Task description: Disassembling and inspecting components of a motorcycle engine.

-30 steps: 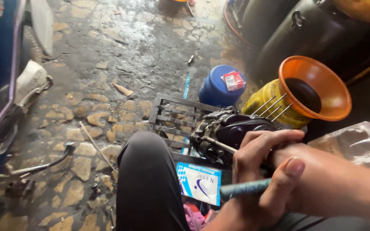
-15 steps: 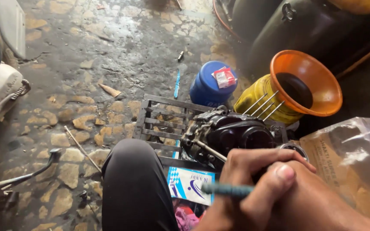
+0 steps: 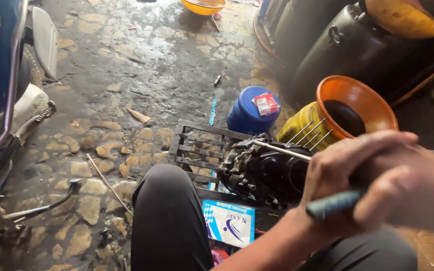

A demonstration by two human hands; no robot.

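Both hands on a long tool driven into the black engine block [image 3: 267, 173] – keep it square and steady.
Left hand [image 3: 350, 193] is curled shut around the textured blue-grey handle [image 3: 333, 205]; right hand [image 3: 413, 185] is clasped over it from the side, fingers pressed together – no free hand on the engine. Metal shaft [image 3: 282, 149] runs from the hands up-left to the top of the block, which sits on a dark metal grate [image 3: 197, 145] on the stone floor [image 3: 116, 75], just beside the person's knee [image 3: 169, 211]. Tip contact is too small to see. Judgement: hold the shaft in line with whatever it seats in, load it gradually, brace the block with the knee – a slip sends the hands toward the bare studs [image 3: 310, 133] by the orange funnel [image 3: 355, 105].
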